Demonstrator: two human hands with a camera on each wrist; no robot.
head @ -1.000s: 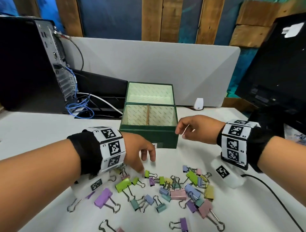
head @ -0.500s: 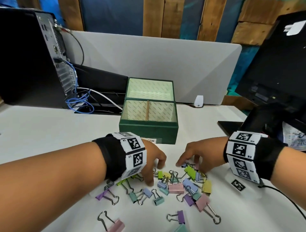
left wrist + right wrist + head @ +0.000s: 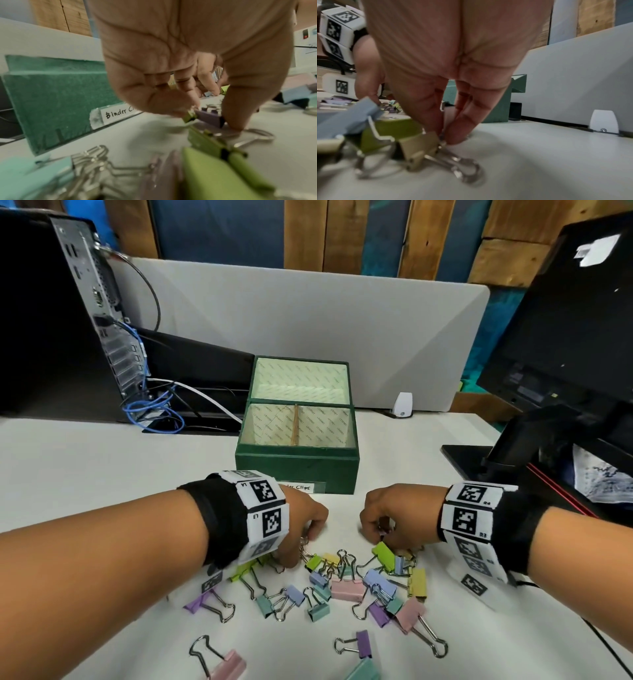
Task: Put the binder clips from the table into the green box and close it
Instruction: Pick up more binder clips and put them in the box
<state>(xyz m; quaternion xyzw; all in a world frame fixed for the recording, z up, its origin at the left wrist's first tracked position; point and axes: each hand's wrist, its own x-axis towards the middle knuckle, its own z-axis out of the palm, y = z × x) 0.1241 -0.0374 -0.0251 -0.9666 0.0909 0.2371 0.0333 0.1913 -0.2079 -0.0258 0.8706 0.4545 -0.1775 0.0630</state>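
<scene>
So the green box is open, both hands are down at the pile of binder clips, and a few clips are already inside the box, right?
Not quite. In the head view the open green box has no clips inside; both compartments show only patterned lining. The rest holds: the left hand and right hand are down at the pile of pastel binder clips.

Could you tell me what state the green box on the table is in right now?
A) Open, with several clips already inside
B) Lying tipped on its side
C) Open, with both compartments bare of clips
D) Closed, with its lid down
C: in the head view the green box stands open with its lid back, both lined compartments show no clips, and the binder clips lie on the table.
</scene>
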